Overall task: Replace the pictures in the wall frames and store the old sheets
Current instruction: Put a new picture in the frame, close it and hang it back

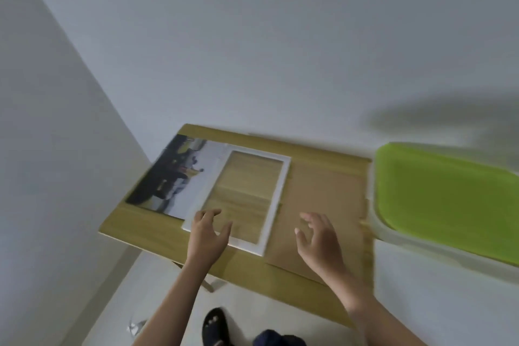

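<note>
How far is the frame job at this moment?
Done: the white frame lies empty on the table; wood shows through it. The brown backing board lies beside it, and a printed picture partly under it.
In hand: left hand rests on the frame; right hand hovers over the board.
Left: inserting a picture, closing, storing.

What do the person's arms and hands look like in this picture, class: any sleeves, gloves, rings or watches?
Both forearms are bare as far as the picture shows, with no sleeves in view. The left hand and the right hand wear no gloves. No ring, watch or bracelet is visible, though the image is somewhat blurred.
</note>
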